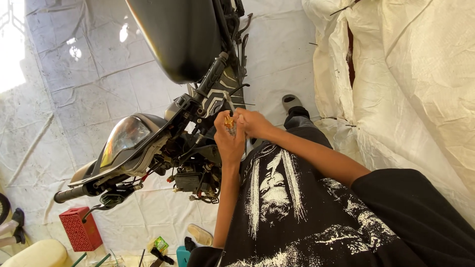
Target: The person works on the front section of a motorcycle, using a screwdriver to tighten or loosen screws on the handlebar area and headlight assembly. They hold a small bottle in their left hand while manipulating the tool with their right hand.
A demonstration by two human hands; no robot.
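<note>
Both hands meet at frame centre: my left hand (230, 141) fingers clamp the small brass-tipped part (229, 122), right hand (252, 122) fingers pinched on its top, best kept steady beside the motorcycle (163, 143).

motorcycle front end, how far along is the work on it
Done: the black motorcycle has its front cover off, wiring exposed beneath the headlight. In hand: both hands, left and right, hold a small amber-handled screwdriver. Left: wiring remains uncovered.

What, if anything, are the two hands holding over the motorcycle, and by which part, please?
Both the left hand and the right hand grip a small gold-coloured metal part between their fingertips; which part of it cannot be told.
</note>
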